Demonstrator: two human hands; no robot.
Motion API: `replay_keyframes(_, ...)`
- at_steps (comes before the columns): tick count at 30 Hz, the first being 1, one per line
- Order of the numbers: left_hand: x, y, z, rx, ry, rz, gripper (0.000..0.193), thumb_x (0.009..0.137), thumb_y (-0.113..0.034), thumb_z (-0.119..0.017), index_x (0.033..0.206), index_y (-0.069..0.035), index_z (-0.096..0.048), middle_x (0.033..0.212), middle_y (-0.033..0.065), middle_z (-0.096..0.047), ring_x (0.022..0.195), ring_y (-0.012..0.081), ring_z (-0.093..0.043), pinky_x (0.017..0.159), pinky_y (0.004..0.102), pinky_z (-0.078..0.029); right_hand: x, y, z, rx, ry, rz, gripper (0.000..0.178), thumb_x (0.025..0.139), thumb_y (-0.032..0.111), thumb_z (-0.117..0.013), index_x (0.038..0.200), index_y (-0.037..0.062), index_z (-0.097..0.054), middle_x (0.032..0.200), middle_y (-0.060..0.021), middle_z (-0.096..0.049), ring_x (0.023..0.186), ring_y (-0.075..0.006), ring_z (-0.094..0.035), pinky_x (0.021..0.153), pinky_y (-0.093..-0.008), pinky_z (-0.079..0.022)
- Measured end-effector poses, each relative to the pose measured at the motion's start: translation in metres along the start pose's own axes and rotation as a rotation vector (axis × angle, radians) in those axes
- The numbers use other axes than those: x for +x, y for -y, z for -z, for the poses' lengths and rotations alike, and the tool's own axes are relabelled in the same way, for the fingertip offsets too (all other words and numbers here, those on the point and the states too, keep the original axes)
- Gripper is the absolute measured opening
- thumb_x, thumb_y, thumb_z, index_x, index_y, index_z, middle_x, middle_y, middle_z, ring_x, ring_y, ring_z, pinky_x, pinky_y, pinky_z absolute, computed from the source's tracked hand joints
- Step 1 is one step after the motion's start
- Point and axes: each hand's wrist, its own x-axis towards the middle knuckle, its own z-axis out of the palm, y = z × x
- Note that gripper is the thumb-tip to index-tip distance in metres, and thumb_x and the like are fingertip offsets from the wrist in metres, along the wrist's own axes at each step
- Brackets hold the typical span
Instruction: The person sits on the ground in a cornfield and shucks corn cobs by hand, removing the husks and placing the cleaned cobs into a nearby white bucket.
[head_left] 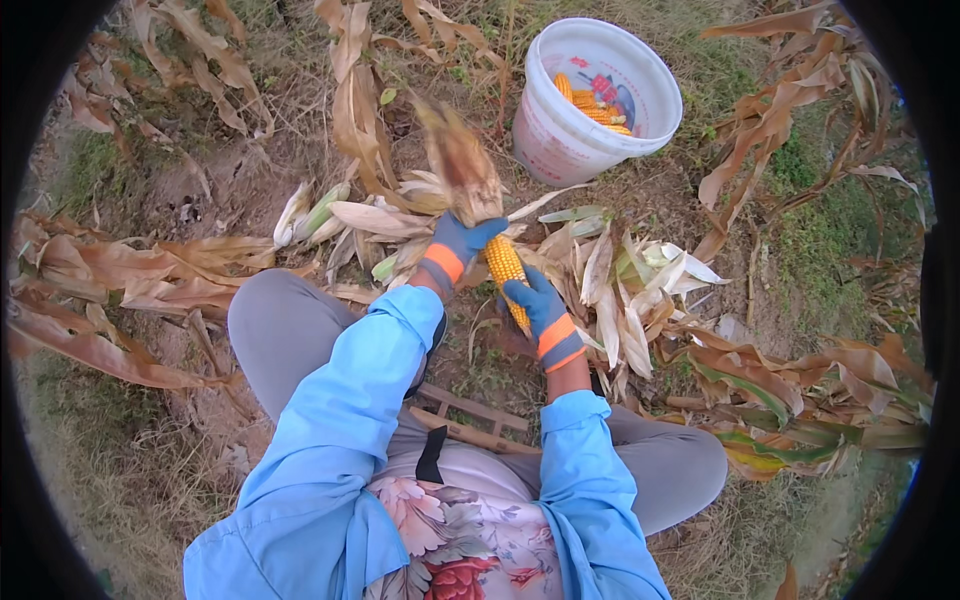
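Note:
Between my gloved hands is an ear of corn (505, 262), its yellow kernels bare along the lower part. My left hand (462, 243), in a blue-grey glove with an orange band, closes round the upper end, where the peeled-back husk (465, 180) stands away from me, its tip smeared by motion. Lower down, my right hand (541, 304) wraps its fingers round the ear near its bottom end. Loose pale husks (610, 285) lie on the ground just beyond and beside both hands.
A white plastic bucket (560, 140) with several yellow corn ears (598, 105) inside stands beyond my hands to the right. Dry corn stalks and leaves (150, 290) lie on the left, with more leaves (800, 380) on the right. A slatted wooden piece (470, 418) shows between my legs.

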Motion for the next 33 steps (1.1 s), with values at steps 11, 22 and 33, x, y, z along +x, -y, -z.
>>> replay_keyframes(11, -0.001, 0.011, 0.007, -0.488, -0.129, 0.174, 0.029, 0.072, -0.016, -0.069, 0.095, -0.002, -0.060, 0.087, 0.0029, -0.061, 0.077, 0.0146, -0.058, 0.070, 0.0279, -0.046, -0.005, -0.004, -0.006, -0.116, 0.108, -0.014, 0.056, 0.075, 0.015, -0.062, 0.122, -0.0043, -0.040, 0.103, -0.0086, -0.054, 0.083, -0.0131, -0.053, 0.069, -0.0256, -0.045)
replay_keyframes(22, 0.001, 0.003, 0.005, -0.375, -0.293, -0.003, 0.023, 0.075, -0.012, -0.065, 0.093, 0.000, -0.058, 0.080, 0.0046, -0.061, 0.068, 0.0169, -0.057, 0.068, 0.0281, -0.046, -0.003, -0.011, -0.025, -0.376, 0.008, 0.081, 0.055, 0.077, 0.020, -0.059, 0.123, -0.0022, -0.039, 0.100, -0.0091, -0.055, 0.079, -0.0119, -0.053, 0.066, -0.0254, -0.045)
replay_keyframes(33, -0.002, -0.018, 0.002, -0.536, -0.318, 0.004, 0.020, 0.084, -0.019, -0.057, 0.087, 0.000, -0.056, 0.063, 0.0023, -0.052, 0.056, 0.0156, -0.049, 0.061, 0.0326, -0.045, -0.008, -0.018, -0.039, -0.024, 0.042, 0.083, 0.049, 0.079, 0.016, -0.058, 0.121, -0.0038, -0.042, 0.100, -0.0060, -0.055, 0.082, -0.0115, -0.052, 0.070, -0.0250, -0.043)
